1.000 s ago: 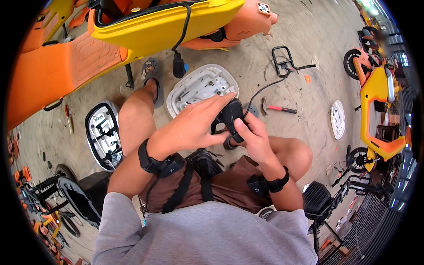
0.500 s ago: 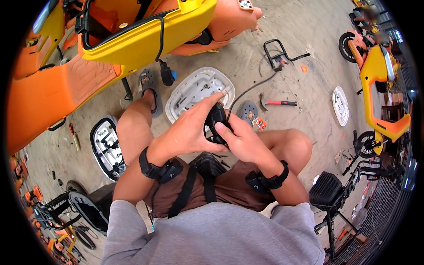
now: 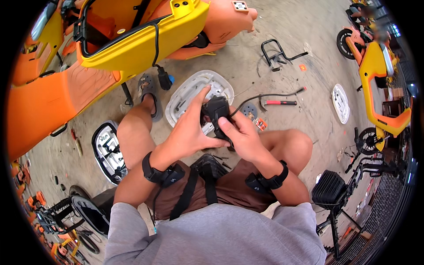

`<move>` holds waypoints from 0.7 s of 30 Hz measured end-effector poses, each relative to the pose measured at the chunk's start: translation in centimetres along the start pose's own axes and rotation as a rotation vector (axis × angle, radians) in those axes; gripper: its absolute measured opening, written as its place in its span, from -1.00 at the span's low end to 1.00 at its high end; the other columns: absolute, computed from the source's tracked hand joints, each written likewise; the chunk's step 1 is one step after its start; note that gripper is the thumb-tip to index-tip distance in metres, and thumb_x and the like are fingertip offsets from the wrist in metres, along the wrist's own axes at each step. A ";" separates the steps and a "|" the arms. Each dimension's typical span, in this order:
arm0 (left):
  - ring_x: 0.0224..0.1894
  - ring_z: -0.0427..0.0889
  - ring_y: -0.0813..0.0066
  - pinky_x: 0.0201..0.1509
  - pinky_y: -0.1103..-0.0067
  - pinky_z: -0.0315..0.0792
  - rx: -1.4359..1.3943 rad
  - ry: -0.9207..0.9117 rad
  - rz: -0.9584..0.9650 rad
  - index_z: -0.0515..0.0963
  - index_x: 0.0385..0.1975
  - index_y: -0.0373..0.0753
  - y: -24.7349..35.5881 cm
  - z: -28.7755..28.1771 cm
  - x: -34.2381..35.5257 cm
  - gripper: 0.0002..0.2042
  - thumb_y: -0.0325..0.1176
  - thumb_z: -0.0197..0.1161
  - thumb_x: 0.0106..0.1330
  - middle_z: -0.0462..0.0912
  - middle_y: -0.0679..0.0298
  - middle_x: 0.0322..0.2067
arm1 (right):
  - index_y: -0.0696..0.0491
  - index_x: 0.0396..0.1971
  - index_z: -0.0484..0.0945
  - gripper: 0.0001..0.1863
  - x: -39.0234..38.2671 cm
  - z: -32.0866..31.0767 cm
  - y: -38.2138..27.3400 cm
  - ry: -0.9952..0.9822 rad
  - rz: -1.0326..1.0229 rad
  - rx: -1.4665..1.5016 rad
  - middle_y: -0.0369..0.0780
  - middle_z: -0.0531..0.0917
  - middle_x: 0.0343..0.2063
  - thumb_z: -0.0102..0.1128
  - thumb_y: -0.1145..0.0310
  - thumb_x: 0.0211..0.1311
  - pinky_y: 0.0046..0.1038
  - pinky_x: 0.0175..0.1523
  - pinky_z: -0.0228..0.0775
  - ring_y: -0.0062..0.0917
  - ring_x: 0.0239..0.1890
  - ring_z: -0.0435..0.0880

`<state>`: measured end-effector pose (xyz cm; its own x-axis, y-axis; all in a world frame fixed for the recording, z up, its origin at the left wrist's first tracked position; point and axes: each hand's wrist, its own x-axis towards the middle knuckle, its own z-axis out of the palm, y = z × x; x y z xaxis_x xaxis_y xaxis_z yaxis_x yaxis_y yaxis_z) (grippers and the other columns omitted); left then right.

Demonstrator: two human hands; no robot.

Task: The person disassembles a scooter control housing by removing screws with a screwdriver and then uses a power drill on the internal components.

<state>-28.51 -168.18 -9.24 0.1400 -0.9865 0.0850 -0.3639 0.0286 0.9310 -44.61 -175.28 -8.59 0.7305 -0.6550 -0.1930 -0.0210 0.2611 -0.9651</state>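
A black plastic housing (image 3: 217,109) with a cable is held up in front of me between both hands. My left hand (image 3: 189,126) curves round its left side, thumb below and fingers above. On its right side my right hand (image 3: 242,136) is closed, with the thumb pressed against its face. The black cable (image 3: 269,94) runs out to the right and ends in a red tip. A thin wire also sticks out near the top. Below the hands lies a white plastic shell (image 3: 201,81) with small hardware in it, partly covered by them.
A red-handled hammer (image 3: 280,102) and a bent black metal bracket (image 3: 276,53) lie on the floor at right. Ahead on the left stands a yellow and orange scooter (image 3: 145,39). A black-rimmed white shell (image 3: 108,150) is beside my left leg; another white shell (image 3: 340,104) lies far right.
Both hands have turned the housing, so more of its black face shows. The cable has swung, its red end moving right and down, away from the bracket.
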 end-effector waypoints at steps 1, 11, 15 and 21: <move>-0.16 0.56 0.30 -0.09 0.53 0.48 -0.077 -0.037 -0.083 0.03 0.37 -0.29 0.3 -0.3 -0.1 0.13 -0.23 0.66 -0.25 0.48 0.03 -0.08 | 0.20 0.05 0.44 -0.68 0.0 -0.1 -0.1 0.000 0.026 0.075 -0.29 0.59 -0.15 -0.01 0.31 0.45 -0.56 0.00 0.40 -0.66 -0.17 0.53; -0.58 0.42 0.67 -0.51 0.60 0.33 -0.323 -0.041 -0.209 0.49 -0.01 -0.40 0.4 -1.1 -0.4 -0.65 -0.26 0.25 0.35 0.54 0.24 -0.60 | 0.18 -0.14 0.50 -0.57 0.1 -0.9 -0.2 0.207 -0.016 0.180 -0.21 0.63 -0.30 -0.04 0.05 0.45 -0.49 -0.14 0.43 -0.57 -0.29 0.58; -0.63 0.47 0.46 -0.50 0.52 0.34 -0.136 -0.066 -0.100 0.54 -0.11 -0.40 1.0 -1.7 -0.4 -0.72 -0.30 0.24 0.34 0.49 0.07 -0.64 | 0.17 -0.15 0.50 -0.55 -0.1 -1.2 0.4 0.143 -0.018 0.065 -0.22 0.62 -0.37 -0.06 0.02 0.45 -0.53 -0.22 0.43 -0.59 -0.36 0.57; -0.57 0.51 0.01 -0.43 0.36 0.37 0.009 -0.178 -0.080 0.57 -0.22 -0.38 0.7 -3.0 -0.3 -0.77 -0.32 0.22 0.31 0.50 -0.07 -0.61 | 0.14 -0.17 0.51 -0.57 0.2 -1.4 1.4 0.023 0.133 0.022 -0.29 0.60 -0.42 -0.07 0.03 0.46 -0.64 -0.36 0.37 -0.70 -0.43 0.52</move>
<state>-26.04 -167.42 -7.56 0.0041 -0.9985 -0.0542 -0.3664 -0.0520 0.9290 -45.48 -176.02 -10.24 0.7062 -0.6297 -0.3236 -0.1019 0.3619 -0.9266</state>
